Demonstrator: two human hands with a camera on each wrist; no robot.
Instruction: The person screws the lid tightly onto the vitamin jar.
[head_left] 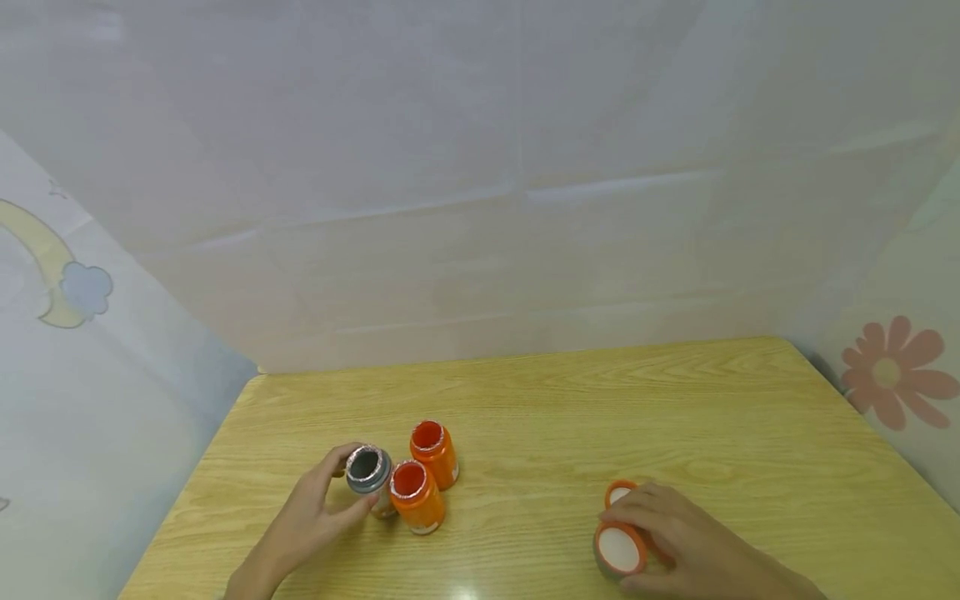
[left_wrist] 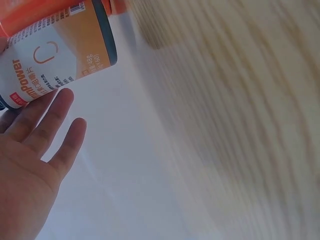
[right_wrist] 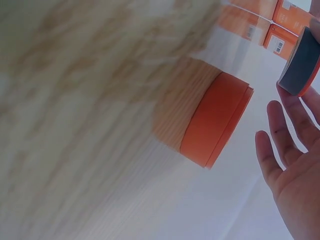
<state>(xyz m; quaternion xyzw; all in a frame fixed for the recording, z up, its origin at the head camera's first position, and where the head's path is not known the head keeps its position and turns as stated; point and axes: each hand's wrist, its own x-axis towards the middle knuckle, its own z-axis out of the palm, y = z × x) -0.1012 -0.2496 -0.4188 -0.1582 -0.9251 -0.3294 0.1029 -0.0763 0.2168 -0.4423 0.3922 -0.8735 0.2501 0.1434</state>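
Observation:
At the left of the table my left hand (head_left: 303,521) grips an open dark grey bottle (head_left: 381,500) between thumb and fingers. Its white and orange label (left_wrist: 60,55) shows in the left wrist view. Two open orange bottles (head_left: 422,507) (head_left: 442,462) stand close on its right side. Farther right, my right hand (head_left: 686,537) pinches a dark lid (head_left: 619,550) with an orange rim and a white inside. Behind it lies an orange lid (head_left: 619,492), partly covered by the fingers. In the right wrist view the dark lid (right_wrist: 301,62) is raised off the table near an orange lid (right_wrist: 217,117).
A wood-grain table (head_left: 525,417) extends between and behind the hands. Pale sheeting (head_left: 480,275) hangs along its back and sides. Orange boxes (right_wrist: 280,42) with barcode labels show at the upper right of the right wrist view.

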